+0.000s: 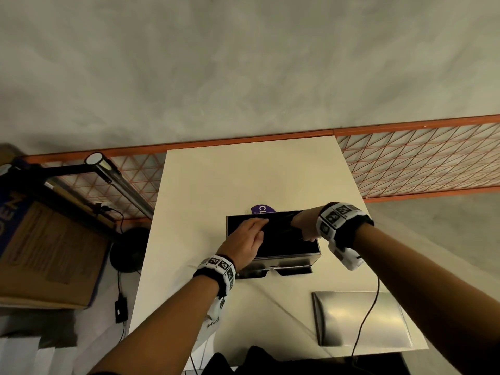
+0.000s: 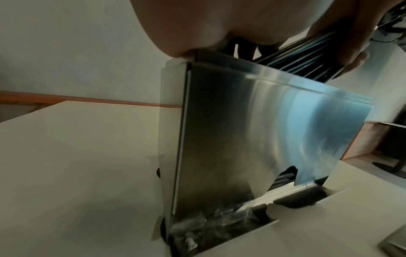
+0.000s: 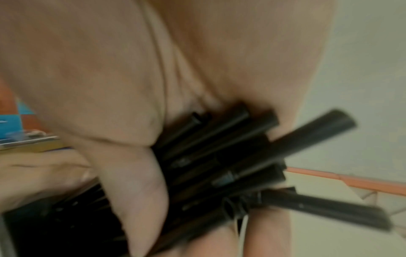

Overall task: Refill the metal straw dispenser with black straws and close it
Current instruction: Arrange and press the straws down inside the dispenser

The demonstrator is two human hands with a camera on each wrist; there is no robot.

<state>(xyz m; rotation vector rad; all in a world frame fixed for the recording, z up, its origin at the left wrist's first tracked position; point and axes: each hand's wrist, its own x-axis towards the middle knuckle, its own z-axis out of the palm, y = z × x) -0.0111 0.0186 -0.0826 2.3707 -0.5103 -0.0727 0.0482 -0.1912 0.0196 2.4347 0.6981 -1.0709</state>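
Observation:
The metal straw dispenser [image 1: 286, 259] stands open-topped mid-table, and its inside looks black. My right hand [image 1: 305, 226] grips a bundle of black straws [image 3: 230, 156] at the dispenser's right end, thumb [image 3: 136, 182] curled over them. My left hand [image 1: 244, 239] lies over the open top with nearly straight fingers resting on the straws [image 2: 307, 62]. Its thumb touches the rim in the left wrist view. The steel front [image 2: 263, 130] shows a few straws in the lower cut-out [image 2: 283, 177]. The loose metal lid [image 1: 359, 318] lies flat at the near right.
The dispenser sits on a white table [image 1: 243, 180] against an orange wire-grid rail [image 1: 422, 163]. A purple sticker [image 1: 261, 209] peeks out behind it. A cardboard box [image 1: 46, 255] and a tube lamp [image 1: 119, 182] stand left. My wrist cable [image 1: 368, 315] crosses the lid. Crinkled clear plastic [image 2: 208, 226] fills the bottom tray.

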